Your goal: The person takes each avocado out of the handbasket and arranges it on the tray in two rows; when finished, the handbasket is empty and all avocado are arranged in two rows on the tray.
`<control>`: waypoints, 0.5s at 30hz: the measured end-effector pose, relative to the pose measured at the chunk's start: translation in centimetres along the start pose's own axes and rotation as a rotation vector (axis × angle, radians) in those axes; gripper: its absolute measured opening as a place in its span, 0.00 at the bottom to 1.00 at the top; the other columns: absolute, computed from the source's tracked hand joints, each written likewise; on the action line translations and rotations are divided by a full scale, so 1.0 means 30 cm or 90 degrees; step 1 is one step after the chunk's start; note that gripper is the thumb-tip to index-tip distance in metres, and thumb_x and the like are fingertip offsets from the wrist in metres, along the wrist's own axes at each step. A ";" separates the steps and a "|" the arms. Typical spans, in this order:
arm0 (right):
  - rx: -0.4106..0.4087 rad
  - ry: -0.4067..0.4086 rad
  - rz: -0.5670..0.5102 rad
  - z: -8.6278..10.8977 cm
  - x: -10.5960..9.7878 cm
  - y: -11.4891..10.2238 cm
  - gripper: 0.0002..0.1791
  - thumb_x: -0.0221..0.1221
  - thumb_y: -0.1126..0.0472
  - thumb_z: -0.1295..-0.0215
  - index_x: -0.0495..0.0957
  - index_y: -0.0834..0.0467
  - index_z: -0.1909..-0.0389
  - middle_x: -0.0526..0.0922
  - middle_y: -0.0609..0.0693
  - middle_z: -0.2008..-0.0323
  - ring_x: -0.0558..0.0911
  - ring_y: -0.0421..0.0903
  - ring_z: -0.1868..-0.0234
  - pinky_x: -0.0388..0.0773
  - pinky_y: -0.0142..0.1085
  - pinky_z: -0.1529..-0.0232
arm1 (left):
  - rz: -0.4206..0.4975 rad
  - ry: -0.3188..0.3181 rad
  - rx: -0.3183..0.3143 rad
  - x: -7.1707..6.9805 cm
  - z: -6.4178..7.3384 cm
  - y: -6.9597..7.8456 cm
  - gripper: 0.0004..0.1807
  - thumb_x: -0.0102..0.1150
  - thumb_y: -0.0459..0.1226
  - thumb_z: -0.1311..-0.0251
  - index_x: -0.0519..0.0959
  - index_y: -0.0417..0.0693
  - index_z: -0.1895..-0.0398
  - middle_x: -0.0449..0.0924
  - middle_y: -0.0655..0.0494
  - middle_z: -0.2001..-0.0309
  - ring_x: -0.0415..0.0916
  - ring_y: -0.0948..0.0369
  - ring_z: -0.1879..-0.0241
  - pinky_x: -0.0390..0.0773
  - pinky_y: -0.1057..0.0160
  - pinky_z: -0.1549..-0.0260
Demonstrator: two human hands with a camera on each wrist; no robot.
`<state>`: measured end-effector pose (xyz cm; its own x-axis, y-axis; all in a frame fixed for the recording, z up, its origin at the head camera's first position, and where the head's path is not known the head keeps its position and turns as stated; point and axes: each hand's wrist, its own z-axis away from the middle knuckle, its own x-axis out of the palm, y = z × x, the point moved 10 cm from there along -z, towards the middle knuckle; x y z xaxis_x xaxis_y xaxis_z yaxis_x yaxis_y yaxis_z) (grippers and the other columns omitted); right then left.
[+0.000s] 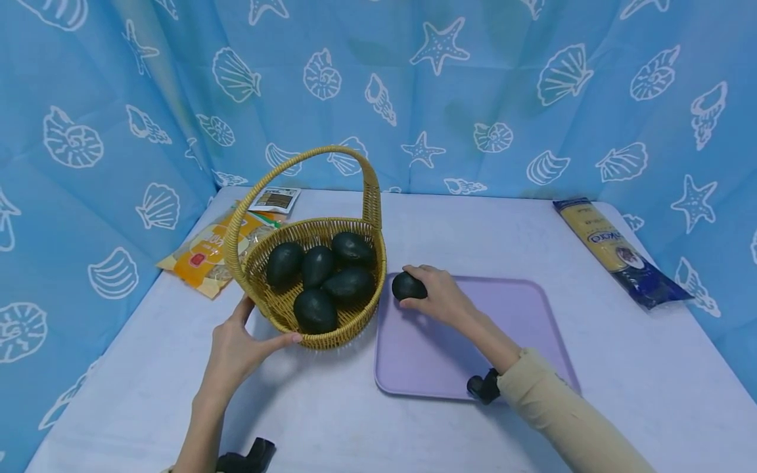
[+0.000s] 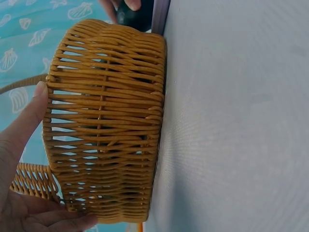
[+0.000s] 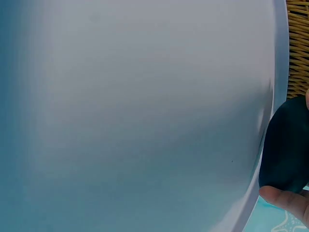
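A wicker basket (image 1: 361,322) with a tall arched handle holds several dark avocados (image 1: 315,311). My left hand (image 1: 236,348) grips its near left side, the thumb along the rim and the fingers against the woven wall; the left wrist view shows that wall (image 2: 106,125) up close. In my right hand (image 1: 440,299) is one more dark avocado (image 1: 408,286), pinched between thumb and fingers. It is over the left edge of a light purple tray (image 1: 467,387), right beside the basket. In the right wrist view the avocado (image 3: 285,145) overlaps the tray's raised rim.
Behind the basket on the left lie an orange and clear food bag (image 1: 201,256) and a small white packet (image 1: 275,199). A long yellow and blue packet (image 1: 618,253) lies at the far right. A blue shell-print curtain (image 1: 437,98) hangs behind the white table (image 1: 639,394).
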<state>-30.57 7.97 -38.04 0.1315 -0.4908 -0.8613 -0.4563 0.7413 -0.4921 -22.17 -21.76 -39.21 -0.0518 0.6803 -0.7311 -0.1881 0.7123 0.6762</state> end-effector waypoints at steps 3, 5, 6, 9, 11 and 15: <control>0.014 -0.008 0.008 -0.001 0.010 0.011 0.38 0.67 0.52 0.43 0.68 0.64 0.34 0.72 0.70 0.39 0.73 0.67 0.39 0.73 0.56 0.41 | 0.000 -0.003 -0.002 0.003 0.001 0.000 0.65 0.70 0.62 0.58 0.44 0.49 0.23 0.52 0.40 0.26 0.52 0.39 0.28 0.63 0.37 0.37; 0.023 -0.013 0.018 -0.001 0.015 0.017 0.38 0.67 0.51 0.43 0.67 0.62 0.33 0.71 0.70 0.38 0.72 0.67 0.38 0.72 0.57 0.40 | -0.001 -0.005 -0.005 0.005 0.002 0.000 0.65 0.70 0.62 0.58 0.44 0.48 0.23 0.51 0.39 0.26 0.52 0.39 0.28 0.63 0.37 0.37; 0.026 -0.015 0.023 -0.001 0.016 0.018 0.39 0.67 0.51 0.43 0.66 0.61 0.33 0.70 0.70 0.37 0.71 0.68 0.38 0.71 0.57 0.40 | -0.001 -0.006 -0.006 0.005 0.002 -0.001 0.65 0.70 0.62 0.58 0.44 0.48 0.23 0.51 0.39 0.26 0.52 0.39 0.28 0.63 0.37 0.37; 0.031 -0.016 0.045 0.000 0.016 0.021 0.42 0.68 0.48 0.45 0.65 0.59 0.31 0.66 0.70 0.34 0.67 0.68 0.34 0.69 0.59 0.38 | 0.000 -0.005 -0.008 0.005 0.002 -0.001 0.66 0.70 0.62 0.58 0.43 0.48 0.23 0.51 0.39 0.25 0.51 0.39 0.28 0.63 0.37 0.37; 0.033 -0.014 0.057 0.002 0.012 0.020 0.44 0.69 0.47 0.46 0.65 0.58 0.31 0.63 0.69 0.32 0.63 0.69 0.32 0.67 0.60 0.36 | 0.002 -0.005 -0.008 0.004 0.002 -0.001 0.66 0.70 0.62 0.58 0.43 0.48 0.23 0.51 0.39 0.25 0.51 0.40 0.28 0.63 0.37 0.37; 0.028 -0.002 0.067 0.007 0.000 0.011 0.45 0.69 0.45 0.48 0.65 0.57 0.31 0.62 0.66 0.30 0.61 0.67 0.30 0.66 0.60 0.36 | 0.002 -0.006 -0.011 0.004 0.001 -0.002 0.66 0.70 0.62 0.58 0.43 0.49 0.23 0.51 0.40 0.25 0.51 0.39 0.28 0.62 0.36 0.37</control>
<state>-30.52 8.31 -38.22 0.0879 -0.4070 -0.9092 -0.4287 0.8084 -0.4033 -22.12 -21.72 -39.35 -0.0428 0.6848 -0.7275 -0.2046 0.7067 0.6773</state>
